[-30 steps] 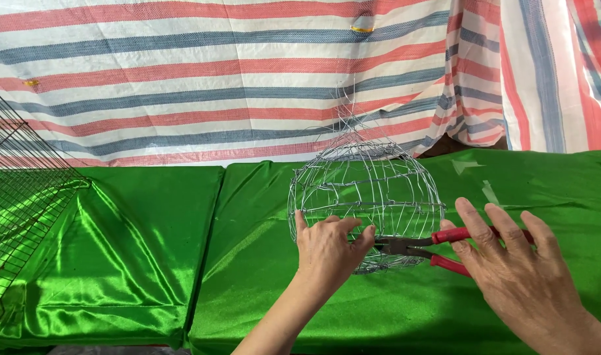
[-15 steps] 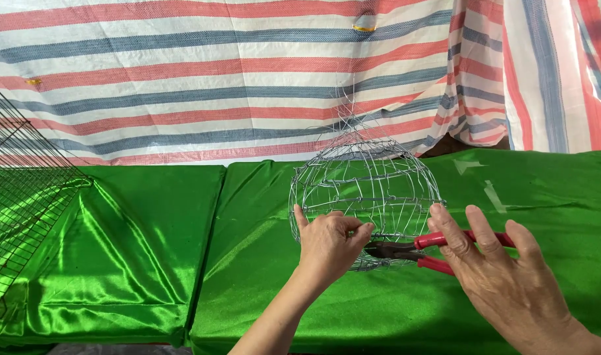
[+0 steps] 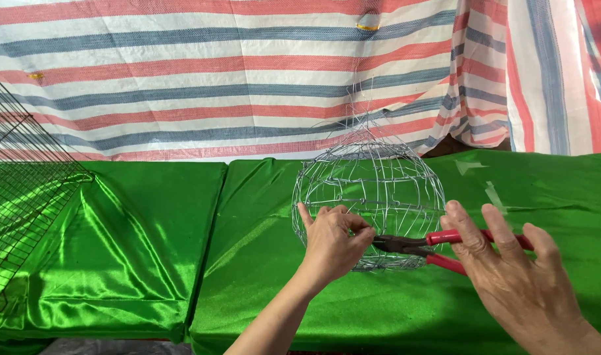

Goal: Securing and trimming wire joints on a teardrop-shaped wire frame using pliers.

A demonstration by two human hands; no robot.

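Lower right, the right hand (image 3: pixel 520 279) lies spread over the red pliers (image 3: pixel 445 251), fingers open on the handles. At centre the left hand (image 3: pixel 333 243) pinches the wire cage (image 3: pixel 372 190) on green cloth (image 3: pixel 149 263). Striped tarp (image 3: pixel 215 72) hangs behind.

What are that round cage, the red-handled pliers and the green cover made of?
Round cage: thin bare metal wire, silvery, see-through mesh. Pliers: dark metal jaws, handles likely red plastic or rubber sleeves. Green cover: shiny satin-like fabric, glossy folds; exact fibre unclear.
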